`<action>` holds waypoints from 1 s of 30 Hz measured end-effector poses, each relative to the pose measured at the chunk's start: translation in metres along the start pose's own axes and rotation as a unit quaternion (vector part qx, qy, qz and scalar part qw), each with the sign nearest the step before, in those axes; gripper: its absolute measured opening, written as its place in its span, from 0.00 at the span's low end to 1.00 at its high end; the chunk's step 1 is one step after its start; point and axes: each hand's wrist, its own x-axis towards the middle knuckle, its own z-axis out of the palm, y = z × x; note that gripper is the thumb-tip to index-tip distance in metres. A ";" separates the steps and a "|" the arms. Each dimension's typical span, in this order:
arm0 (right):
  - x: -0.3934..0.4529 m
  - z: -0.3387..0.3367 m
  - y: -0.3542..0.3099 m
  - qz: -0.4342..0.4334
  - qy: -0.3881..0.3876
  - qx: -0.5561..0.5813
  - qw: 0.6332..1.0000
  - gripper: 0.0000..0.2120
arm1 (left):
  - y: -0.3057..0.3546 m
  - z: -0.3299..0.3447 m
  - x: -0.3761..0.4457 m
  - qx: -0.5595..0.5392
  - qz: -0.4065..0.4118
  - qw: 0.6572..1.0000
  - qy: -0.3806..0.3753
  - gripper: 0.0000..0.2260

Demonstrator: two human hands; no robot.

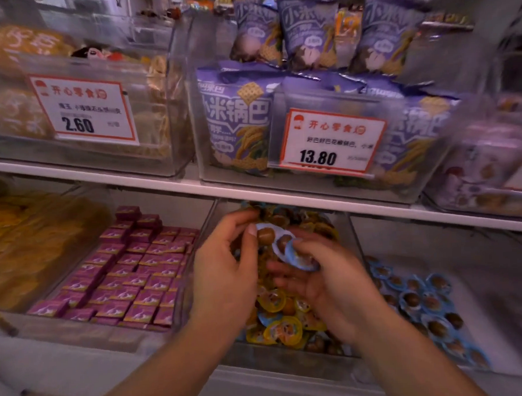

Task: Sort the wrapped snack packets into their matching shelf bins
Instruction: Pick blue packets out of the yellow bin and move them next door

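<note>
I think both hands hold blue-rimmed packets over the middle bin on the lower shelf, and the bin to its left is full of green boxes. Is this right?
Not quite. The head view shows the boxes in the left bin are purple-pink, not green. The rest stands: the left hand and right hand hold blue-rimmed packets over the middle bin on the lower shelf.

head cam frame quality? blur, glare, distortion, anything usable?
Head view: motion blur smears the edges, worst at the right bins and the yellow packets on the left. The centre is sharper: the price tag reads 13.80. Wide-angle bend curves the shelf edge. Purple cast, soft glare on the clear bin fronts.
</note>
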 end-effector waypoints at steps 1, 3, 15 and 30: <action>-0.009 -0.004 -0.003 0.055 -0.033 0.076 0.995 0.11 | 0.004 0.009 -0.007 0.003 0.012 1.000 -0.019 0.09; -0.021 -0.016 -0.008 0.073 -0.057 0.144 0.985 0.15 | 0.011 0.025 -0.021 0.039 0.050 0.994 -0.088 0.11; -0.051 -0.176 -0.063 -0.055 0.116 -0.290 0.948 0.07 | 0.009 0.052 -0.020 0.091 0.093 0.950 -0.282 0.11; -0.032 -0.153 -0.027 -0.243 0.132 -0.428 0.860 0.06 | -0.020 0.047 -0.020 0.313 0.152 0.825 -0.445 0.24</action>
